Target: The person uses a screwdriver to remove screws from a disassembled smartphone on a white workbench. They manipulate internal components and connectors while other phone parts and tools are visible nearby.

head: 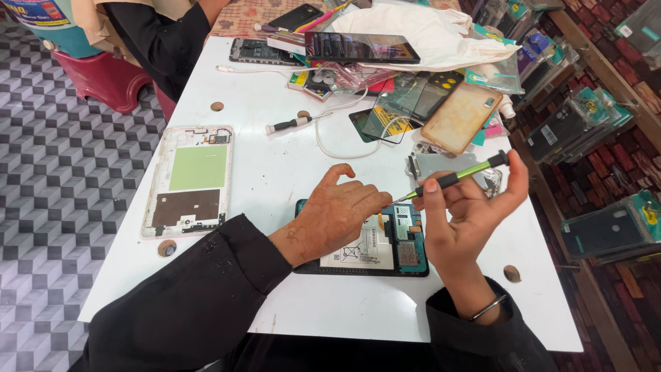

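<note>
A person in black sleeves works at a white table [275,172]. The left hand [334,213] lies flat, fingers spread, pressing on an opened dark tablet with exposed white battery and blue circuit boards [385,249], seemingly to steady it. The right hand [468,210], at three o'clock from the tablet, pinches a slim green-and-black screwdriver [458,176] between thumb and fingers, tip angled down toward the tablet's top edge. At nine o'clock lies a white tablet back shell with a green patch [189,180]. At twelve o'clock sit clear plastic accessory packets [496,72] with teal labels, beside a tan phone case [460,117].
</note>
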